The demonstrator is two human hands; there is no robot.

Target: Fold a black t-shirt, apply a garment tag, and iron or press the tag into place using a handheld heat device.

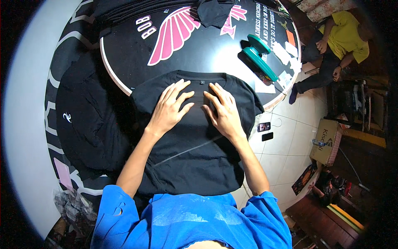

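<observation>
White tiled floor [284, 137] runs off to our right, past the pale rim of a round black bench [124, 54], while the edges of the view sink into fisheye darkness. On the bench, directly before us, a black T-shirt [199, 166] lies with its collar away from us; its lower end reaches our blue shirt [188, 211]. We rest the left hand [168, 108] flat on it below the collar, fingers spread and grasping nothing that we can see. Our right hand [224, 108] lies mirrored opposite, likewise relaxed and splayed — what is under either palm stays hidden. Between them, at the neckline, sits a small label [202, 82] too tiny to make out. We see a pale diagonal line across the cloth, but cannot tell whether it is a crease or a mark.

Beyond the shirt, a pink wing design [174, 37] is partly covered by dark cloth, and a stack of black fabric [137, 12] is cut off by the top edge. To the right stands a teal tool [262, 62] near some white papers [282, 54]. At our left, black cloth [89, 112] merges into shadow — we cannot count its pieces. Across the floor, a person in yellow [346, 37] sits half lost in the gloom.
</observation>
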